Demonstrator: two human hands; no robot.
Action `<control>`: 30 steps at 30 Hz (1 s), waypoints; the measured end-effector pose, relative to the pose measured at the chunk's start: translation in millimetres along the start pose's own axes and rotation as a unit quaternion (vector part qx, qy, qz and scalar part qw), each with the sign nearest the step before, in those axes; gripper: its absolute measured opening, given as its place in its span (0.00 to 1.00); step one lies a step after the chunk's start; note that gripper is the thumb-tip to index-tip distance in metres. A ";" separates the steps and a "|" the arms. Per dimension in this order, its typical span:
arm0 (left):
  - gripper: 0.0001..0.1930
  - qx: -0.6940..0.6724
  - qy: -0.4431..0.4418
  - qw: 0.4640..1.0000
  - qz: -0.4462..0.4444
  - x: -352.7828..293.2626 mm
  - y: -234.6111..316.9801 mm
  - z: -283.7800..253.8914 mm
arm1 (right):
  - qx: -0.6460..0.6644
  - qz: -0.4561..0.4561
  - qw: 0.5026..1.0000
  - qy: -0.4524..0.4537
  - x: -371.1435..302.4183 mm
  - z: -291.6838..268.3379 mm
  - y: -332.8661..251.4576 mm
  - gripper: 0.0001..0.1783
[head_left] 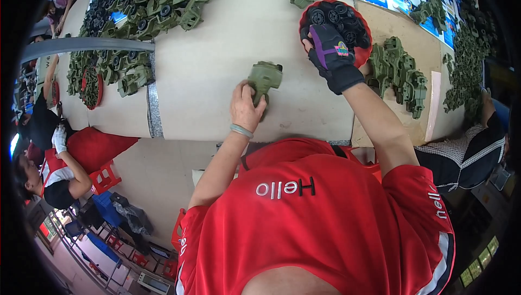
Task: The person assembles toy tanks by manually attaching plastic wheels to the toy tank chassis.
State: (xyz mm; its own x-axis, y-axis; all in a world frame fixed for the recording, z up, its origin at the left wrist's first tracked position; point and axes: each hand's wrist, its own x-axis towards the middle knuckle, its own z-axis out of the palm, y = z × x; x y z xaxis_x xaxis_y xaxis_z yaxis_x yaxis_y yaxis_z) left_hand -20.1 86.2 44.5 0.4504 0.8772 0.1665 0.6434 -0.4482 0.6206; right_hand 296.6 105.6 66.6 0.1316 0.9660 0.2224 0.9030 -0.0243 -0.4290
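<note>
My bare left hand (247, 108), with a pale bangle at the wrist, is closed around one end of an olive-green plastic toy vehicle body (266, 75) on the table in front of me. My right hand (332, 53) wears a black and purple fingerless glove. It reaches over a red round bowl (368, 45) heaped with black toy wheels (341, 15). The fingertips of that hand are mostly hidden against the dark wheels, so what they hold does not show.
Green toy vehicles (399, 72) stand grouped right of the bowl, and many more (163, 4) crowd the far left. A grey bar (87, 44) crosses the table's left part. A co-worker (59, 170) sits at left; another person's checked sleeve (461, 151) shows at right.
</note>
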 end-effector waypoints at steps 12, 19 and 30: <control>0.30 0.089 -0.094 0.982 0.141 -10.2 -5.1 7.4 | 0.192 0.053 0.976 -0.091 -97.1 -15.6 -45.1 0.27; 0.35 0.185 -0.228 0.956 0.018 12.4 -26.9 0.8 | 0.189 -0.010 0.973 -0.134 -75.3 -19.4 -70.2 0.23; 0.29 0.154 -0.282 0.946 0.029 2.1 -23.4 7.7 | 0.107 -0.176 0.930 -0.306 -53.5 -15.0 -72.7 0.19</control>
State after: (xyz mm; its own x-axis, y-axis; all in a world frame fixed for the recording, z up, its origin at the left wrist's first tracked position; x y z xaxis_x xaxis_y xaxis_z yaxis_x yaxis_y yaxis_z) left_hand -29.4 97.2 24.4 0.6930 0.6574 -0.2960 0.7188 -0.5979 0.3548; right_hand 230.0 51.8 99.0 -0.4723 0.8719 -0.1291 0.7352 0.3089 -0.6034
